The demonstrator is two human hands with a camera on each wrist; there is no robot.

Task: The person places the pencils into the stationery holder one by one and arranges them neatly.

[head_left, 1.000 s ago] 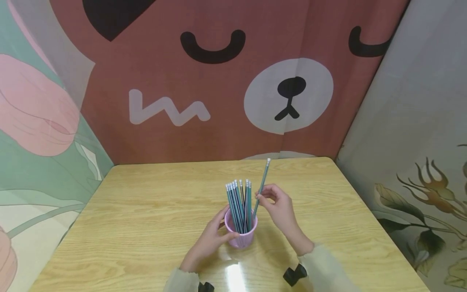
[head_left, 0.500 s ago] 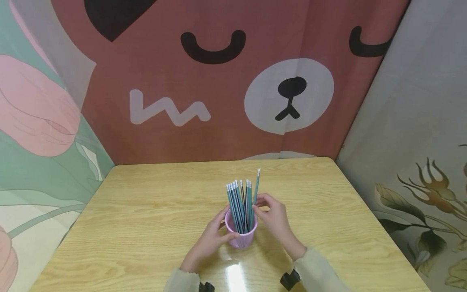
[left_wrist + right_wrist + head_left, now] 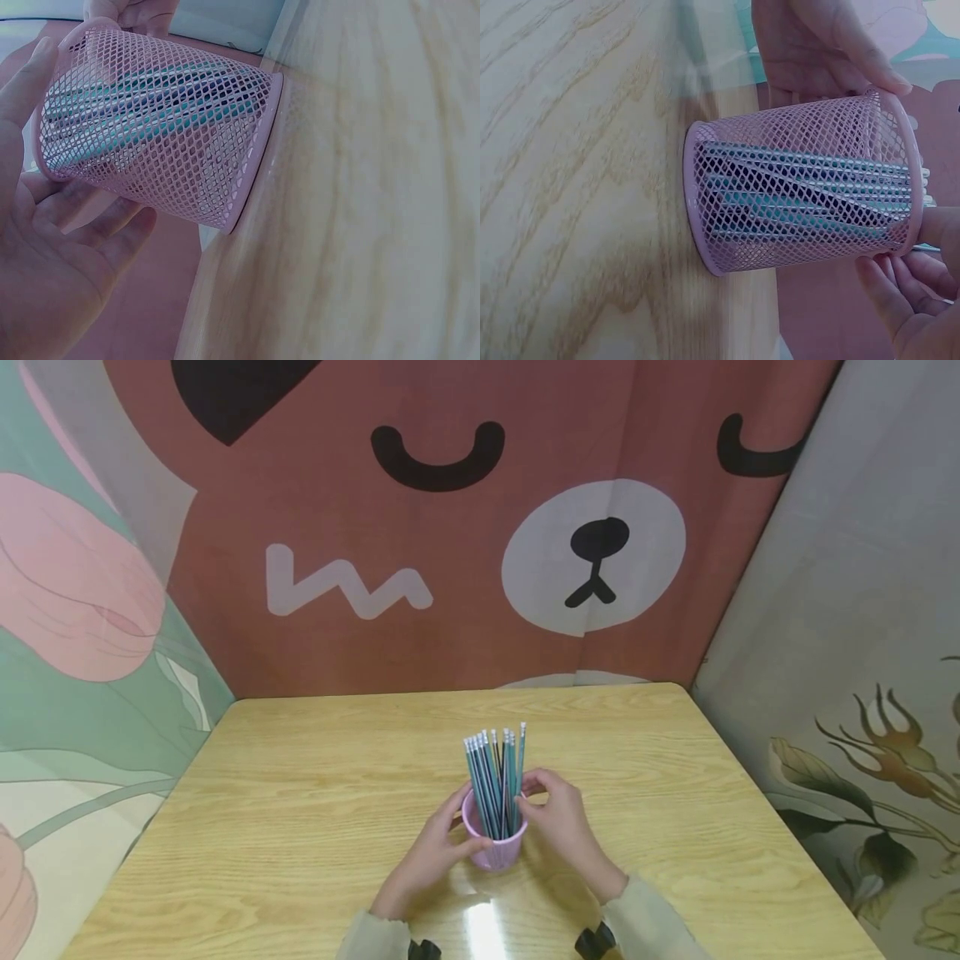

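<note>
A pink mesh pencil cup (image 3: 495,858) stands upright on the table, holding a bundle of blue-green and dark pencils (image 3: 486,777) with their white eraser ends up. My left hand (image 3: 431,856) grips the cup from the left, thumb at the near side of the rim and fingers round the far side. At the right rim my right hand (image 3: 561,814) pinches one teal pencil (image 3: 521,752) between thumb and fingers; its lower part is inside the cup. In the right wrist view the mesh (image 3: 802,187) shows the pencils through it.
The wood-grain table (image 3: 315,777) extends around the cup on all sides. Behind it hangs a brown curtain (image 3: 450,652) printed with a bear face. Printed cloths flank the left and right. A bright reflection lies on the near tabletop.
My right hand has come down and left, lowering the teal pencil into the cup until its eraser end is only slightly above the others. The left hand and cup have stayed put.
</note>
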